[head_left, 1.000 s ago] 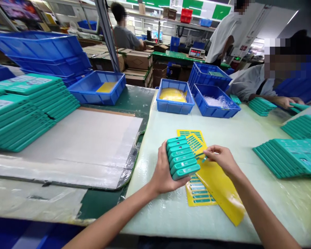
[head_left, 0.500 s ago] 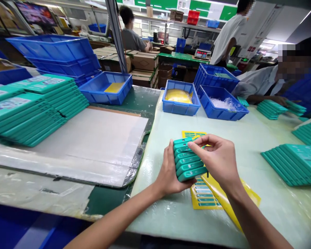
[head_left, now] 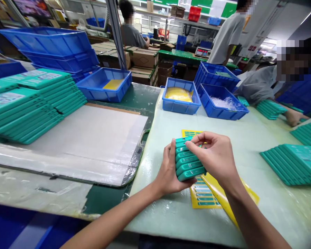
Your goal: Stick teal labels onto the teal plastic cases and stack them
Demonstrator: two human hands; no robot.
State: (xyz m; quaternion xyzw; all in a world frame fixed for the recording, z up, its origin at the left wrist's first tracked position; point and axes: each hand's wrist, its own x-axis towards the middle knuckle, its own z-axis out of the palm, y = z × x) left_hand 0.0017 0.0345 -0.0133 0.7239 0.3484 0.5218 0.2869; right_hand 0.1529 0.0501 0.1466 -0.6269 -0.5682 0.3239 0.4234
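Note:
My left hand (head_left: 168, 171) grips a fanned stack of several teal flat boxes (head_left: 188, 162), holding it on edge above the pale green table (head_left: 171, 214). My right hand (head_left: 216, 157) rests over the stack's upper right side, thumb and forefinger pinched on the top boxes near their ends. Whether a small sticker is between those fingertips I cannot tell. Under both hands lie yellow sticker sheets (head_left: 204, 197) with teal labels; another yellow sheet's corner (head_left: 189, 132) shows beyond the stack.
Blue bins (head_left: 180, 95) (head_left: 223, 103) stand at the table's far side, one with yellow sheets, one with clear bags. Teal box stacks lie at right (head_left: 292, 162) and left (head_left: 28, 103). A grey mat (head_left: 88, 138) lies left. A person's hand (head_left: 294, 117) works at right; others stand behind.
My right hand moved from the yellow sheet up onto the top of the teal stack and stays there pinching. The stack barely shifted in my left hand.

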